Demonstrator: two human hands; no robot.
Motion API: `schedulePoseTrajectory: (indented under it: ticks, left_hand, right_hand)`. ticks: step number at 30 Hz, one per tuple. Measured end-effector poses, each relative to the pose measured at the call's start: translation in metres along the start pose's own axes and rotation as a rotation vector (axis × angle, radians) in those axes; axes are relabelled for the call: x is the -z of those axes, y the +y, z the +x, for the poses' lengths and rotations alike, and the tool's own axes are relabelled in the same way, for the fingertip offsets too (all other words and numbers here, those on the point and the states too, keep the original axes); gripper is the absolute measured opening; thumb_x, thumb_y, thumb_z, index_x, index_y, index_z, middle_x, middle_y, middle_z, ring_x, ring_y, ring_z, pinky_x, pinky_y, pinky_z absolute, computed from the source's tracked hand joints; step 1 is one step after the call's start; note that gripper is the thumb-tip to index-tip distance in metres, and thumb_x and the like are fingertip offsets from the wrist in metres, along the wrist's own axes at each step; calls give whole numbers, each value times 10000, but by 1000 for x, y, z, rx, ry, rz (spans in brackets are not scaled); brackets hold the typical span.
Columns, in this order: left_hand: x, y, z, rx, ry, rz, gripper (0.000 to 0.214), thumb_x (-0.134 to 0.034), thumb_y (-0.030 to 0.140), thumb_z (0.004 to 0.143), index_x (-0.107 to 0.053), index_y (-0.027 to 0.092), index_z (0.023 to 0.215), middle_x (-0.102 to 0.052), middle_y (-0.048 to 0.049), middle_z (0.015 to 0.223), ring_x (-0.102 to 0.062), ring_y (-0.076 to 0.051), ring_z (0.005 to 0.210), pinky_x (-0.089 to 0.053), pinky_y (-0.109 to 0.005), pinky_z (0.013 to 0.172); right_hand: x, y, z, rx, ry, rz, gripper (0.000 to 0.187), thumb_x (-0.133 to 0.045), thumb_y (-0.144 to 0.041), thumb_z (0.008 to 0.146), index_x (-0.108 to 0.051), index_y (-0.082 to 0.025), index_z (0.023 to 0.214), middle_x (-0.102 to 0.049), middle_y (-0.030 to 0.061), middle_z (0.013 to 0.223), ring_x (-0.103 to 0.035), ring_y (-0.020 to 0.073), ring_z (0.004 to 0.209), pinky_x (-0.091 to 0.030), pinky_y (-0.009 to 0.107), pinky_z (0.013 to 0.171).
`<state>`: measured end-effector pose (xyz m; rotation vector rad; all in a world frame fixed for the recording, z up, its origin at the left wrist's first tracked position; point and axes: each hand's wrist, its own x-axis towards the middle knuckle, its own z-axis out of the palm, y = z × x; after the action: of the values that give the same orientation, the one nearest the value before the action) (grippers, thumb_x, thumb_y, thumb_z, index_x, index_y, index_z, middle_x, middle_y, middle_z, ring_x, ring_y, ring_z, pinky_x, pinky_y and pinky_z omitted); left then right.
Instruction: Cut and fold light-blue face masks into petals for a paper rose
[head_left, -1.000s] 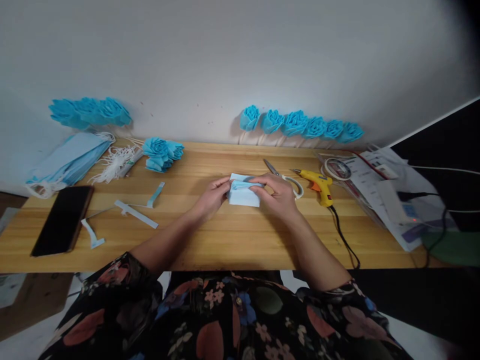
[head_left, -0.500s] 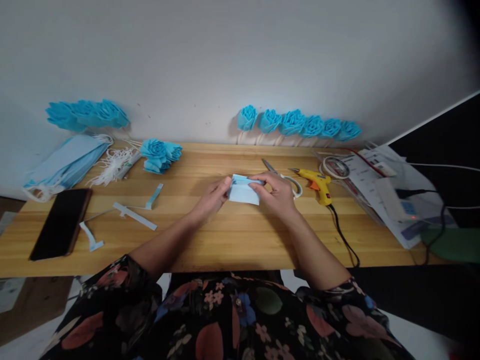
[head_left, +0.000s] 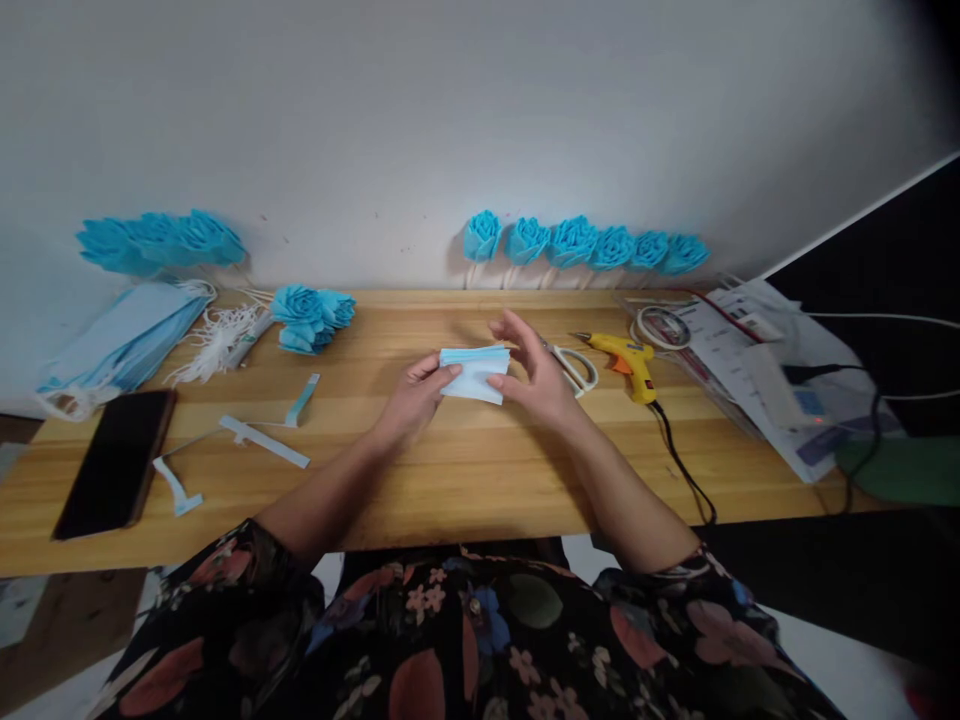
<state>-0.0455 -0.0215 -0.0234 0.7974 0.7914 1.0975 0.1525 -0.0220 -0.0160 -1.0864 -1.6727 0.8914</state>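
Note:
My left hand [head_left: 412, 402] pinches the left end of a light-blue stack of face mask fabric [head_left: 474, 376], thumb on the front and fingers behind. Several layers show along its top edge. At the right end, the thumb of my right hand [head_left: 534, 380] touches the front, while its fingers are raised and spread behind the edge. Just past that hand lie scissors [head_left: 576, 371] with pale handles, their blades partly hidden. A yellow glue gun [head_left: 626, 362] rests farther right.
Several blue fabric flowers [head_left: 574, 243] on sticks lean on the wall; more stand behind a pile of masks [head_left: 135, 335]. White ear loops [head_left: 217, 340], cut strips [head_left: 264, 442] and a phone [head_left: 116, 465] lie left. Papers [head_left: 772, 370] and a power strip [head_left: 787, 390] lie right.
My right fingers have lifted off the fabric's top edge and spread apart. The fabric now faces me flatter, and the camera view has turned slightly.

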Motion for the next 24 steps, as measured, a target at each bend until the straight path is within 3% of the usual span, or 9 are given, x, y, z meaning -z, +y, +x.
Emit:
schedulePoseTrajectory:
  ticks: [4,7,9,13,16,19,21,24]
  left_hand:
    - [-2,3,-2,-8,-18,-4,353,-883,375,676,-794,178,955,-783,-53,932,-706,-219,944,-515,-367,929]
    - [-2,2,-2,-9,-32,-10,352,-891,390,672,-799,179,938,-791,-55,949,-712,-227,965,-517,-385,958]
    - [-1,1,-2,-4,-38,6,356,-890,400,676,-800,176,938,-791,-60,955,-712,-235,981,-518,-394,967]
    - [3,-6,1,-30,-25,100,349,-848,412,727,-795,175,979,-783,-62,980,-691,-212,964,-516,-366,935]
    - [7,-9,4,-101,-24,198,350,-814,358,764,-774,198,1072,-766,-58,1079,-666,-195,1001,-496,-338,938]
    - [11,-8,7,-195,-17,221,412,-771,322,804,-725,238,1204,-733,-53,1154,-640,-190,1089,-467,-336,988]
    - [14,-8,9,-222,-4,226,419,-738,328,833,-700,248,1242,-722,-50,1129,-633,-187,1092,-463,-339,986]
    - [18,-10,11,-223,0,241,407,-712,336,847,-686,242,1243,-710,-54,1107,-633,-188,1049,-471,-342,949]
  right_hand:
    - [-5,5,0,-134,-101,249,749,-805,-584,750,-555,-296,1394,-656,105,1355,-655,254,1209,-538,442,1041]
    - [-12,0,-1,-226,-38,304,493,-804,-553,754,-665,-229,1099,-728,53,1057,-695,206,955,-573,375,885]
    - [-16,-3,-1,-260,30,308,421,-796,-566,750,-660,-210,930,-702,14,875,-658,173,804,-556,331,778]
    - [-17,-5,-1,-227,99,267,424,-769,-593,762,-662,-205,895,-677,-1,801,-615,157,733,-518,299,703]
    - [-7,-8,-1,-114,145,62,341,-681,-545,864,-676,-217,955,-712,25,874,-646,190,790,-528,333,741]
    - [10,-14,0,116,162,-319,231,-602,-440,943,-704,-248,1023,-747,55,969,-674,241,892,-517,401,853]
    - [19,-18,1,261,121,-554,230,-563,-403,971,-719,-254,1052,-758,70,958,-677,261,907,-496,422,864]
    - [23,-19,2,356,9,-783,262,-527,-351,1002,-725,-224,1116,-774,88,977,-684,266,932,-473,423,874]
